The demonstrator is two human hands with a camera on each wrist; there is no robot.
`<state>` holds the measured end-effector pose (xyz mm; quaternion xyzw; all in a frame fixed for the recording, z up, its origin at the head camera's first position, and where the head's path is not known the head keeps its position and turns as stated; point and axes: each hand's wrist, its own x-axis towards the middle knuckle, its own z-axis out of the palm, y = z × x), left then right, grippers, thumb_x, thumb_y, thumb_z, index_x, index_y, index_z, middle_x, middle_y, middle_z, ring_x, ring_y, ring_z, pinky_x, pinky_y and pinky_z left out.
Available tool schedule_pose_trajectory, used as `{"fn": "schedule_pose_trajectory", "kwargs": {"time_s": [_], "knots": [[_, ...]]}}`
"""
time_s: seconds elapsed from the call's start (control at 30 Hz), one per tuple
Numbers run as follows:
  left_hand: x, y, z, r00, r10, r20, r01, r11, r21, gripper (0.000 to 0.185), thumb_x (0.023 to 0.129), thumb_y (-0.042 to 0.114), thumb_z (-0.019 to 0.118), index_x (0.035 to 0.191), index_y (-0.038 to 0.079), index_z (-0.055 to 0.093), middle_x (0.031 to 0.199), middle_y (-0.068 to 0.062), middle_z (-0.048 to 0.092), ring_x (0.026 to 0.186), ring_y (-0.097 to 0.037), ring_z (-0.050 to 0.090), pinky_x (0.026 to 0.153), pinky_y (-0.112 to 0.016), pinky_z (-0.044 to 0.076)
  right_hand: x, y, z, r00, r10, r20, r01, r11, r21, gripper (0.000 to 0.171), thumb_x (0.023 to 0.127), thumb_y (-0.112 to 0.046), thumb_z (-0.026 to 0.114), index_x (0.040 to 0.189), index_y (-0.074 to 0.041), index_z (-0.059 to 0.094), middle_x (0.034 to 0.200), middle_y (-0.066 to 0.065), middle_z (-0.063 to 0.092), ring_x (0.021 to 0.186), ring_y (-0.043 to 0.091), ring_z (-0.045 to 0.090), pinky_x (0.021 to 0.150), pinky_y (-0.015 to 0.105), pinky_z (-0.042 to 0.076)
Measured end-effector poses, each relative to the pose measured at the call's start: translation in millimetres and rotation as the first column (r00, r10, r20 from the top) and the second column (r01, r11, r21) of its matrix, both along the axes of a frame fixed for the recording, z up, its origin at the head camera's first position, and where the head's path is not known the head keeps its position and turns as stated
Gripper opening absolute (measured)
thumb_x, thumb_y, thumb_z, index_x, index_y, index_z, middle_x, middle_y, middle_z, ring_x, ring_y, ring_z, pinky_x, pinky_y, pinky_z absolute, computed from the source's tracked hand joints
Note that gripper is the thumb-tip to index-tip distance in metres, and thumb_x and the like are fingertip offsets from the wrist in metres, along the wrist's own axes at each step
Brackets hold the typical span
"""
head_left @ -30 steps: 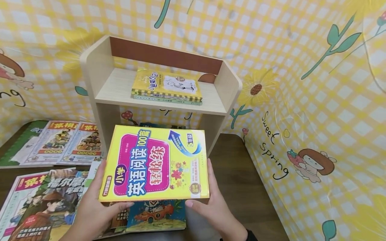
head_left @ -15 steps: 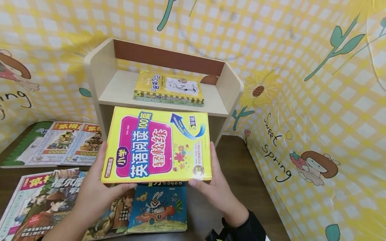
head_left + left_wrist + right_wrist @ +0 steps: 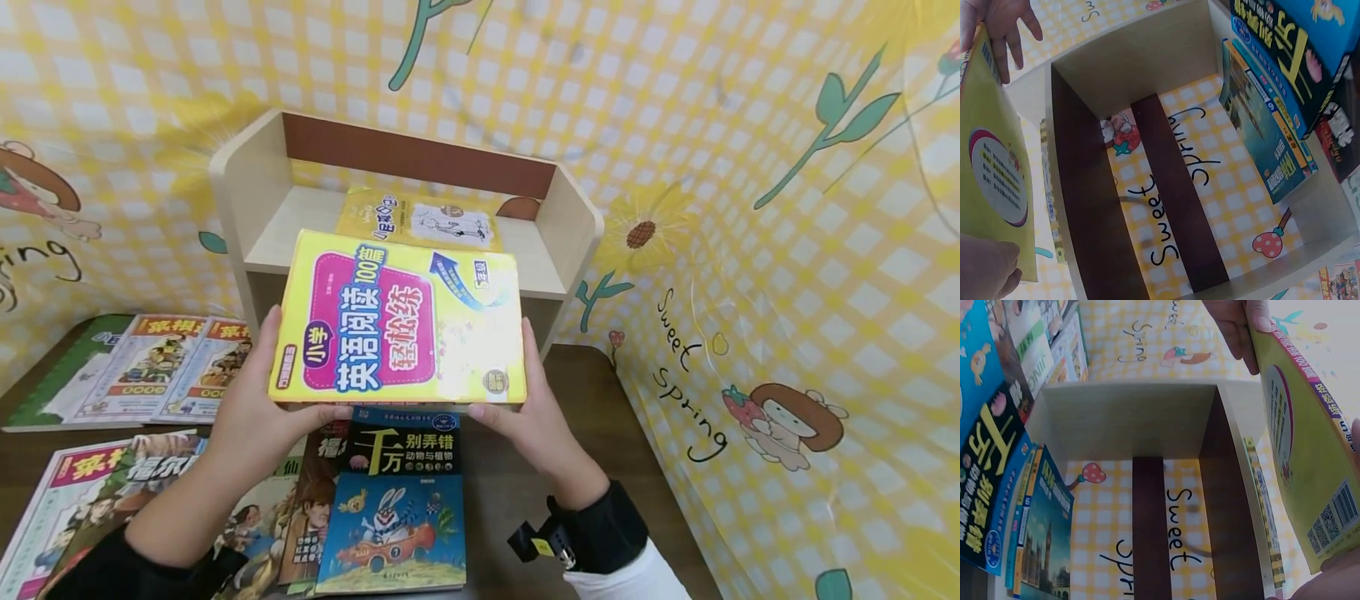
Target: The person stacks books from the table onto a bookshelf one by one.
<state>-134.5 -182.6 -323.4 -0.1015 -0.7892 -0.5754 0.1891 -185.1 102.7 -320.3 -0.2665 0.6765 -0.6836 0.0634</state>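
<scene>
A thick yellow book (image 3: pixel 468 350) with a pink panel on its cover is held up in front of the small bookshelf, at about the height of its upper board. My left hand (image 3: pixel 258 408) grips its left side and my right hand (image 3: pixel 540 421) its right side, thumbs along the near edge. The fingers beneath are partly hidden in the head view. The yellow-green back cover (image 3: pixel 1307 462) faces down in the right wrist view. Behind the held book, a stack topped by a yellow comic book (image 3: pixel 420 218) lies on the upper shelf board (image 3: pixel 266 242).
Below stands a blue-and-black book (image 3: pixel 405 500) with a rabbit picture, near magazines (image 3: pixel 82 508) spread at left. Other books (image 3: pixel 1041 531) lie in the lower compartment. A patterned yellow cloth (image 3: pixel 750 317) hangs behind and at right of the dark table (image 3: pixel 622 450).
Both hands have raised the yellow book and moved it toward the upper shelf. It now covers part of the stack there, and more of the rabbit book below shows.
</scene>
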Motion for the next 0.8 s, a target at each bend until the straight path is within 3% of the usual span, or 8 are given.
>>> {"fn": "schedule_pose_trajectory", "kwargs": {"time_s": [0.23, 0.37, 0.6, 0.8], "knots": [[-24.9, -2.6, 10.4, 1.000, -0.001, -0.015, 0.001, 1.000, -0.030, 0.111, 0.075, 0.006, 0.082, 0.155, 0.034, 0.010, 0.121, -0.015, 0.054, 0.092, -0.001, 0.062, 0.070, -0.021, 0.056, -26.2, -4.8, 7.0, 0.999, -0.014, -0.036, 0.013, 1.000, -0.018, 0.105, 0.087, -0.002, 0.069, 0.155, -0.030, -0.006, 0.154, -0.001, 0.027, 0.121, 0.020, 0.054, 0.095, 0.025, 0.048], [-34.5, -3.5, 14.4, 1.000, 0.011, 0.008, -0.011, 0.999, -0.045, 0.108, 0.076, 0.011, 0.082, 0.155, 0.033, 0.011, 0.123, -0.014, 0.053, 0.093, -0.005, 0.062, 0.071, -0.020, 0.055, -36.2, -7.5, 9.1, 0.999, -0.025, 0.020, 0.026, 0.999, -0.027, 0.103, 0.088, 0.004, 0.066, 0.155, -0.030, -0.005, 0.153, -0.001, 0.029, 0.121, 0.020, 0.055, 0.095, 0.025, 0.048], [-48.5, -5.7, 26.9, 0.998, 0.026, 0.061, -0.018, 0.992, -0.126, 0.102, 0.079, 0.026, 0.081, 0.155, 0.025, 0.013, 0.127, -0.013, 0.052, 0.101, -0.016, 0.058, 0.077, -0.016, 0.052, -46.1, -9.6, 18.3, 0.987, -0.151, 0.052, 0.148, 0.988, 0.050, 0.099, 0.090, -0.005, 0.067, 0.156, -0.024, -0.005, 0.157, -0.005, 0.023, 0.124, 0.018, 0.051, 0.100, 0.024, 0.043], [-59.9, -8.0, 39.3, 0.990, 0.005, 0.138, 0.021, 0.982, -0.186, 0.097, 0.082, 0.035, 0.076, 0.154, 0.017, 0.014, 0.132, -0.016, 0.046, 0.111, -0.027, 0.051, 0.093, -0.044, 0.049, -53.9, -8.8, 27.7, 0.979, -0.200, 0.037, 0.195, 0.975, 0.102, 0.096, 0.092, -0.014, 0.067, 0.156, -0.020, -0.004, 0.159, -0.003, 0.018, 0.131, 0.015, 0.043, 0.109, 0.034, 0.034]]}}
